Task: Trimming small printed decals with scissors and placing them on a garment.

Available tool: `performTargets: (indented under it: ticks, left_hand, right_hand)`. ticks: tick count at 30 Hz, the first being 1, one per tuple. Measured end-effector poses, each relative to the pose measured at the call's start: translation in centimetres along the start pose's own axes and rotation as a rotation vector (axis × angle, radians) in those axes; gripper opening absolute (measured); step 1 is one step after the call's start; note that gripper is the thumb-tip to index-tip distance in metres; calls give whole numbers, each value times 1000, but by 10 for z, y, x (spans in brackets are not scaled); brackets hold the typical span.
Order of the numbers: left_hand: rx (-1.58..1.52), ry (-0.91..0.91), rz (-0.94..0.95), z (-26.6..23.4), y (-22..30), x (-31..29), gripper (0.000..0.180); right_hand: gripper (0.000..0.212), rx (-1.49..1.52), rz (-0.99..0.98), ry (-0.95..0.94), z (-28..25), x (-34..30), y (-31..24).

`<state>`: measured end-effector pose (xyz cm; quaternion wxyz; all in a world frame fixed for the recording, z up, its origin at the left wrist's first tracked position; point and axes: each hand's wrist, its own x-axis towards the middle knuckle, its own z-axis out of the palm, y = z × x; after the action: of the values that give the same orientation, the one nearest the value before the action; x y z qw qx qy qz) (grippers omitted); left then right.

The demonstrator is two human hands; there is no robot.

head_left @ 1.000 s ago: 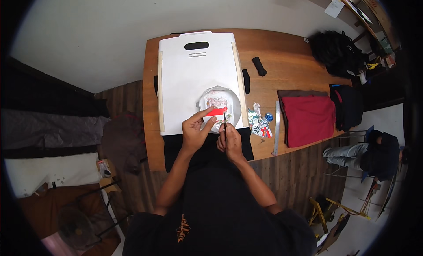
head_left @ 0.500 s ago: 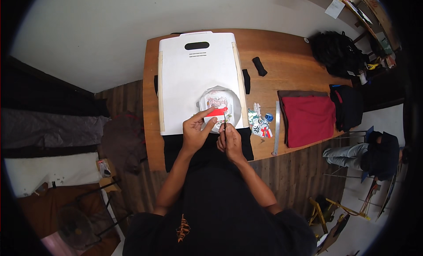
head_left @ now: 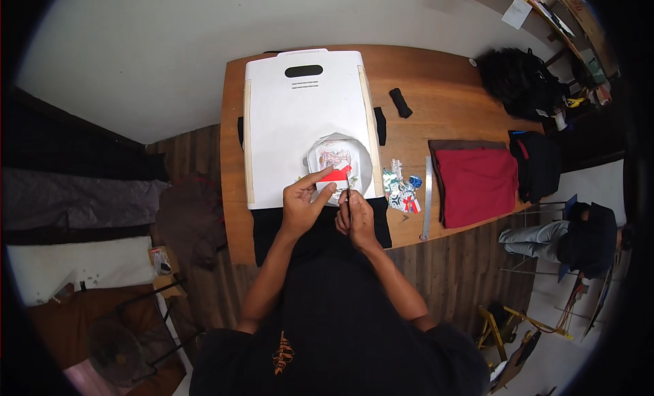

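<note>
My left hand pinches a red-and-white piece of paper or sticker between thumb and fingertips. In my right hand, the fingers are closed around a slim tool with a silver tip; its tip meets the right edge of the piece, and its grip is hidden by my fingers. Both hands work over the near part of a white round bowl, which has pale, pinkish scraps inside. Beneath the bowl is a white board with a black handle slot. Several colourful cut-out stickers lie to the right.
Right of the cut-outs lies a metal ruler, then folded red cloth. A black rolled bundle rests farther back on the wooden table. A black backpack sits at the far right. Another person is beyond the table's right end.
The red-and-white piece has shifted slightly, and its upper edge now shows a pale notch or flap near the tool tip. Both hands stay almost in place.
</note>
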<state>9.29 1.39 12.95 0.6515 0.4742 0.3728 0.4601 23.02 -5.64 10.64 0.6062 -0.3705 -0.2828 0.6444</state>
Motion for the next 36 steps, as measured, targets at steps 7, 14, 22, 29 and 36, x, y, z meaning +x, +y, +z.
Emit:
performTargets:
  ticks: [7,14,22,29,36]
  left_hand:
    - [17,-9,14,0,-2,1,38]
    - [12,-8,20,2,-2,1,38]
    - [4,-8,27,2,-3,-1,38]
    - [-5,-30,22,6,-2,-5,38]
    - [-9,-24,17,6,-4,-5,38]
  right_hand:
    - [36,-8,-39,-15,-1,2,0]
    - [36,-7,-34,1,1,1,0]
    - [36,15,-20,4,3,0,-1]
    - [36,-2,-25,34,2,1,-2]
    - [36,-4,-39,30,0,1,1]
